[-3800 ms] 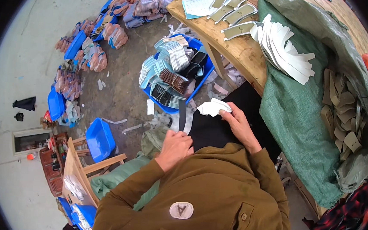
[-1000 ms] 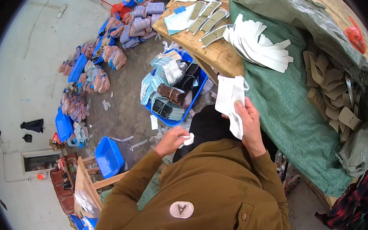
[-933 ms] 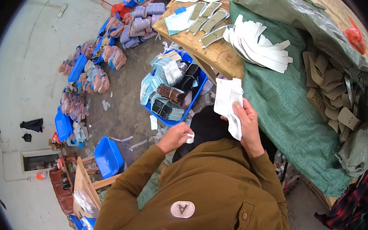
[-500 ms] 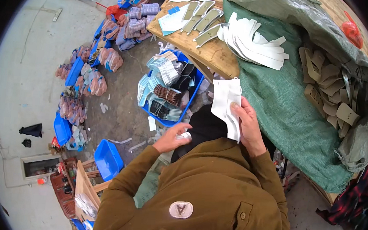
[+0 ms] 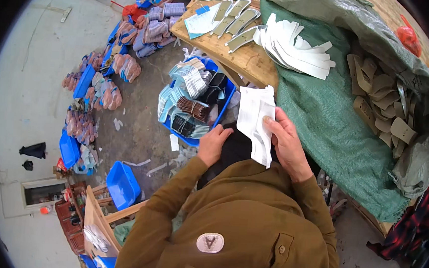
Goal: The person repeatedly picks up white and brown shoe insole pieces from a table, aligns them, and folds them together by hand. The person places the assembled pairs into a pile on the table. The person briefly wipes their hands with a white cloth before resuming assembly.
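Observation:
My right hand [image 5: 285, 142] grips a stack of white paper-like sheets [image 5: 255, 118], held upright in front of my chest beside the green sack cloth [image 5: 326, 122]. My left hand [image 5: 213, 143] hovers just left of the stack's lower end, fingers curled, over my dark lap; whether it pinches anything is hidden. Both arms wear brown sleeves. A fan of more white sheets [image 5: 294, 47] lies on the wooden table [image 5: 231, 52], with grey insole-shaped pieces [image 5: 236, 17] beyond them.
A blue crate [image 5: 196, 105] full of bundled pieces sits on the floor below my left hand. Tan cut pieces [image 5: 383, 102] lie on the green cloth at right. Blue bins [image 5: 122, 183] and bagged bundles [image 5: 112, 83] line the floor at left.
My right hand has raised the white sheets from my lap to chest height. My left hand, holding a small white piece a second ago, has drifted toward the stack's lower end.

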Demonstrator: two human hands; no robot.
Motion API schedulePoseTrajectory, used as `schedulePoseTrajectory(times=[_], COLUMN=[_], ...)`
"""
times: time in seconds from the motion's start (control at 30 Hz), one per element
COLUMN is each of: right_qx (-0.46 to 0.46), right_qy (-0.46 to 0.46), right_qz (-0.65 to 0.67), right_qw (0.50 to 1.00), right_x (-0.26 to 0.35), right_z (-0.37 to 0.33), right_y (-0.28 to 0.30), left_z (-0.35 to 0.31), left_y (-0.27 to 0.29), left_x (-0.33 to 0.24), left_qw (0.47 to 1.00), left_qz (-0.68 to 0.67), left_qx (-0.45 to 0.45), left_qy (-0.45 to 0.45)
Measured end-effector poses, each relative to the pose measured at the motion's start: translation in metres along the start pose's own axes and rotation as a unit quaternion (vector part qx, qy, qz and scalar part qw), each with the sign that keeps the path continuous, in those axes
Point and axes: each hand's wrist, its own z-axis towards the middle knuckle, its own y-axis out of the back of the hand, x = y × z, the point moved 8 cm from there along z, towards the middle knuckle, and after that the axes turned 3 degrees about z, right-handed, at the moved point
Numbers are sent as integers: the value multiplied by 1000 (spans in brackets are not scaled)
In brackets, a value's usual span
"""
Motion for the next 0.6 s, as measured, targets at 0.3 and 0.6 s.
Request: schedulePoseTrajectory(times=[0.3,0.6], right_qx=[0,13], right_qy=[39,29], right_qz=[-60,-176], right_qw=[997,984], right_x=[8,15], right_z=[-3,-5], right_y=[1,-2], left_z=[-42,-19], left_y=[23,23], left_x=[25,16], left_qw=[987,995], left_qz=[-153,-26], left_qx=[55,100], left_qy=[5,-18])
